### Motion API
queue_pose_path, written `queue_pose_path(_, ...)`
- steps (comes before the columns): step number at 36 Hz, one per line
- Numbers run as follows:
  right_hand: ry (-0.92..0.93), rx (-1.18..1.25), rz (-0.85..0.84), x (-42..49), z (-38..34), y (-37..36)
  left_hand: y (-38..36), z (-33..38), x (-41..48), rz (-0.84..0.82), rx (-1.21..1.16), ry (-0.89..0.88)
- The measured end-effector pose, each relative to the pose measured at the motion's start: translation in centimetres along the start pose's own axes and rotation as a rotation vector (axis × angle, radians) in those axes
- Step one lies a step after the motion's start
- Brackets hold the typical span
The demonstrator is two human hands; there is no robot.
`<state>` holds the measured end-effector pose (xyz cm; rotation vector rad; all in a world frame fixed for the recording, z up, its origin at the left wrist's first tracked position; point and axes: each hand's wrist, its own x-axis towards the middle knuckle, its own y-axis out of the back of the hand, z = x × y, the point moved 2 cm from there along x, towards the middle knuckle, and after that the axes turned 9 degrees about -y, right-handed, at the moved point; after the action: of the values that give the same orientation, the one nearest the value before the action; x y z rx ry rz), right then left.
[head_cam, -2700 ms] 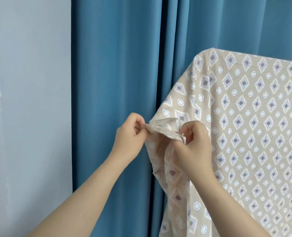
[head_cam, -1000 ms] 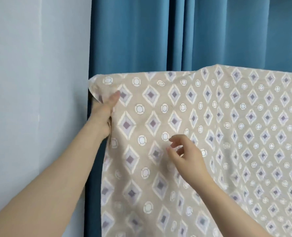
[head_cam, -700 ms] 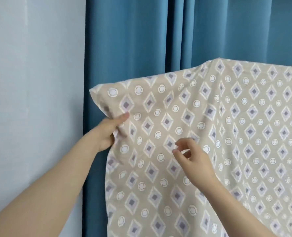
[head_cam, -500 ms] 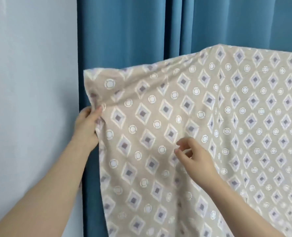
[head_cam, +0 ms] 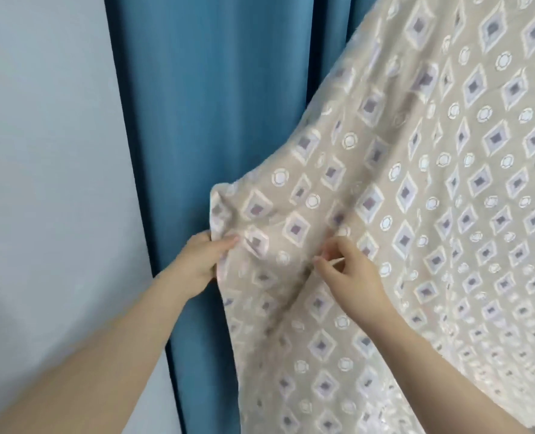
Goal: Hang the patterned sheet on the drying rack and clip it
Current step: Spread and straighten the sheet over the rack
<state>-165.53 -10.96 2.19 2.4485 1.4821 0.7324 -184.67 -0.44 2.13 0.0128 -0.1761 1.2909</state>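
The patterned sheet (head_cam: 416, 214), beige with diamond and ring motifs, hangs in front of the blue curtain (head_cam: 213, 104). It descends from the upper right of the view and covers the curtain's right portion. Its support is out of view.

The left hand (head_cam: 200, 261) is clamped on the sheet's left edge just below the corner, thumb on the printed face and fingers behind. The corner stands up above this hand, against the curtain.

The right hand (head_cam: 350, 274) lies on the sheet's face, near the left hand and further from the curtain's exposed folds. Its thumb and forefinger are closed together, pinching a small ridge of cloth, though the frame is blurred here. Between the hands the cloth is creased.

A pale wall (head_cam: 41, 151) adjoins the curtain's left edge.
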Motion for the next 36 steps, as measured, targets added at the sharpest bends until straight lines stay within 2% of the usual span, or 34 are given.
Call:
queue_pose_path(1, -0.01, 0.005, 0.013, -0.2, 0.4, -0.2, 0.1, 0.1, 0.0, 0.077, -0.114, -0.012)
queue_pose_path(3, -0.043, 0.0, 0.012, -0.6, 1.2, -0.9, 0.1, 0.1, 0.1, 0.128, -0.157, -0.032)
queue_pose_path(8, -0.077, 0.048, -0.152, -2.1, 1.6, -4.3, -2.0, 0.0, -1.6, -0.012, 0.138, -0.134)
queue_pose_path(10, -0.076, -0.016, -0.162, -2.4, 1.4, -5.8, -3.1, 0.6, -2.4, -0.112, 0.282, -0.199)
queue_pose_path(13, -0.085, -0.045, -0.036, -1.9, 0.9, -6.4, -4.3, 1.9, -3.1, -0.258, 0.308, -0.286)
queue_pose_path(16, -0.145, 0.045, 0.131, -0.4, 0.8, -5.0, -4.4, 2.8, -2.8, -0.3, 0.192, -0.312)
queue_pose_path(18, -0.121, 0.083, 0.191, 0.7, 0.9, -3.5, -4.3, 2.4, -2.4, -0.313, 0.131, -0.286)
queue_pose_path(21, -0.137, 0.166, 0.274, 1.6, 1.4, -1.4, -4.7, 0.3, -1.8, -0.198, 0.149, -0.217)
queue_pose_path(23, -0.197, 0.246, 0.342, 2.0, 2.2, 0.2, -5.0, -1.7, -1.1, -0.056, 0.168, -0.118)
queue_pose_path(25, -0.247, 0.279, 0.388, 2.4, 3.4, 1.7, -5.7, -3.7, -0.5, 0.0, 0.197, -0.006)
queue_pose_path(30, -0.292, 0.218, 0.418, 2.5, 5.6, 3.7, -8.9, -7.8, 1.2, -0.187, 0.333, 0.151)
queue_pose_path(36, -0.294, 0.167, 0.427, 3.0, 6.7, 4.8, -13.7, -11.5, 3.2, -0.454, 0.573, 0.014)
